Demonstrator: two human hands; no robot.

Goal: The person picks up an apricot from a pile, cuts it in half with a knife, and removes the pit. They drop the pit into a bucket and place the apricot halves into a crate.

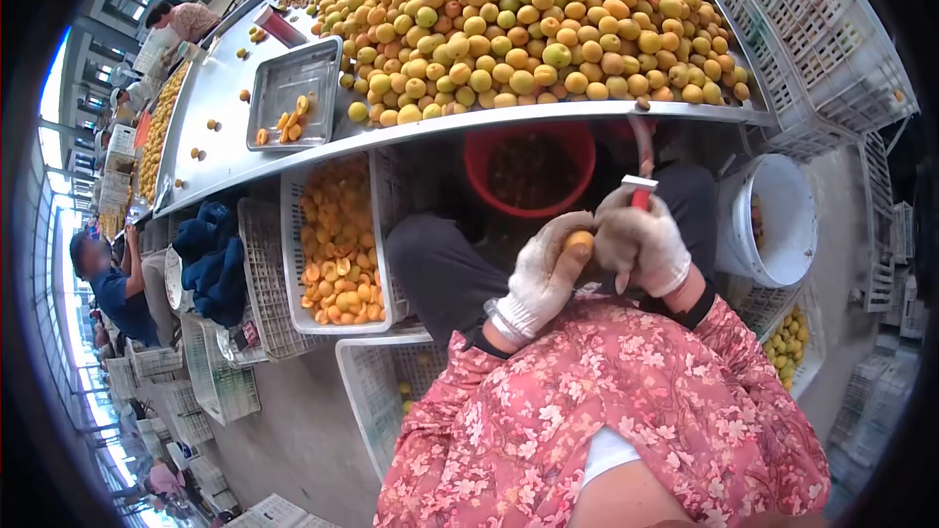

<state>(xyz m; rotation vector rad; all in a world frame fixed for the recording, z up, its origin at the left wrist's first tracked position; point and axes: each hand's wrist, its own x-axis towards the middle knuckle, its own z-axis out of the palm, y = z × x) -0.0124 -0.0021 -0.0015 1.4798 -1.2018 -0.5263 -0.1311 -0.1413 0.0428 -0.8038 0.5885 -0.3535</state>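
My left hand [544,279], in a white work glove browned at the fingers, is closed around a whole orange apricot [579,241]. Close beside it, my right hand [643,240], gloved the same way, wraps around a red-handled tool [641,198]. A white collar and a curved, blade-like strip extend from the tool toward the table edge. Both hands are over my lap, their fingertips nearly meeting. Beyond them a large heap of apricots [518,29] covers the metal table [220,103]. A red basin [528,207] with dark brown contents stands between my knees.
Apricot halves fill a white crate [384,274] on the left; more lie in a metal tray [262,108]. A white bucket [782,225] stands right, near stacked crates [831,29]. Dark blue cloth [210,264] drapes over crates. Another person [127,293] sits farther left.
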